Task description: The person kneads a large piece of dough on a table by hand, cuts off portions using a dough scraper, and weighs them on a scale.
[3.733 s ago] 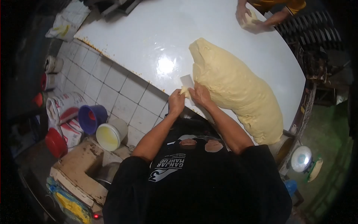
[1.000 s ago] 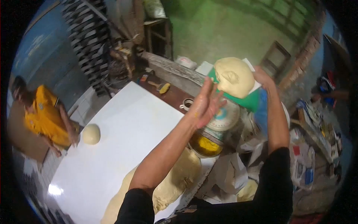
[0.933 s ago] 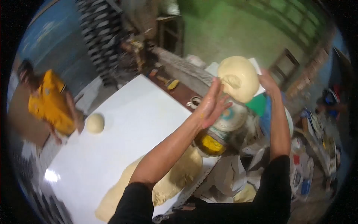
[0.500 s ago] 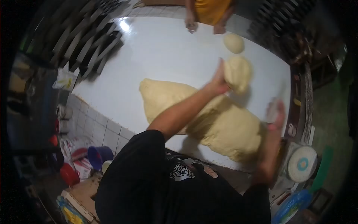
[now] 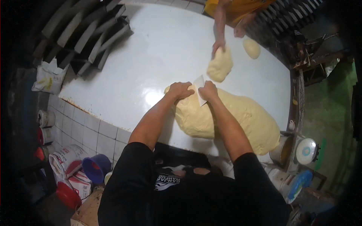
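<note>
A long mass of pale yellow dough [image 5: 245, 113] lies across the white table [image 5: 158, 45] in front of me. My right hand [image 5: 208, 91] is closed round a flat white scraper [image 5: 200, 84], whose blade stands against the top of the dough near its left part. Just left of the scraper, my left hand [image 5: 181, 90] rests on the dough's left end, fingers bent over it; its fingers are partly spread. Beyond the scraper, a separate lump of dough [image 5: 220, 66] lies under a co-worker's hand.
A co-worker in yellow [image 5: 241, 9] stands at the far edge, near a round dough ball [image 5: 251, 49]. Dark metal pans [image 5: 86, 37] are stacked at the table's far left. On the right is a scale [image 5: 306, 151]; a purple bucket [image 5: 96, 168] stands lower left.
My left hand has let go of the lump, now under the co-worker's hand. Both my hands have come to the left part of the large dough, the right one with the scraper.
</note>
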`<action>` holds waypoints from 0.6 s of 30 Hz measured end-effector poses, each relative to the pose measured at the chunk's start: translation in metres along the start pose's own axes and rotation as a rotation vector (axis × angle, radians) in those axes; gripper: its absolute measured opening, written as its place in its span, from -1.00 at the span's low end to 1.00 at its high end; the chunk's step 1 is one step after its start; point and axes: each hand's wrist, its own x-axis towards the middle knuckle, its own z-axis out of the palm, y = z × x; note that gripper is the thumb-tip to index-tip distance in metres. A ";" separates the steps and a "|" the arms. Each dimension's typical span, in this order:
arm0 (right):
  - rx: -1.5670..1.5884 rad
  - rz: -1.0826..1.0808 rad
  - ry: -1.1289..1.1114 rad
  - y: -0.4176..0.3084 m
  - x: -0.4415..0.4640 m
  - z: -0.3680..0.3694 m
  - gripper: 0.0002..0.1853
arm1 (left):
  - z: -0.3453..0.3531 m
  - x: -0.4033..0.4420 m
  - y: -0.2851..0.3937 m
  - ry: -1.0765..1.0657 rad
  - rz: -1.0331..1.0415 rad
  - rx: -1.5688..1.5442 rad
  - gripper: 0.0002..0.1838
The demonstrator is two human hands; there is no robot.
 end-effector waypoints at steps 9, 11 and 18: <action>-0.149 -0.112 0.178 -0.052 -0.014 0.084 -0.68 | 0.070 -0.118 -0.014 0.482 -0.136 -0.306 -0.54; 0.000 -0.043 0.213 -0.043 0.007 0.088 -0.69 | 0.094 -0.145 -0.029 0.615 -0.186 -0.386 -0.46; 0.849 0.272 0.040 0.025 -0.023 0.040 -0.46 | 0.002 -0.169 -0.050 0.718 0.089 -0.217 -0.20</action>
